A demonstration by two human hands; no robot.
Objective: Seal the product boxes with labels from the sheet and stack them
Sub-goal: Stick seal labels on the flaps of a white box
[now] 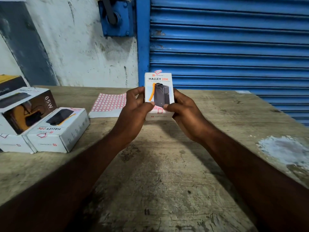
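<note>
Halley 20K box (158, 91) held upright just right of the label sheet (108, 104). Left hand (133, 108) and right hand (182, 108) both curled round its sides, thumbs on front. Labels (160, 111) show at both ends (sealed, I judge). Stacking remains; labelled boxes (58, 129) lie left of the label sheet.

both hands (133, 108) gripping Halley box (158, 91), label sheet (108, 104) behind

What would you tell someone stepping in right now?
Left hand and right hand: both grip the white Halley 20K cardboard box, upright at the wooden table's middle.
Done: red-bordered labels sit at its top and bottom edges; the top one sticks up.
The red-gridded paper label sheet lies behind it.
To do: press that label flat, stack the box with the white boxes at left.
</note>
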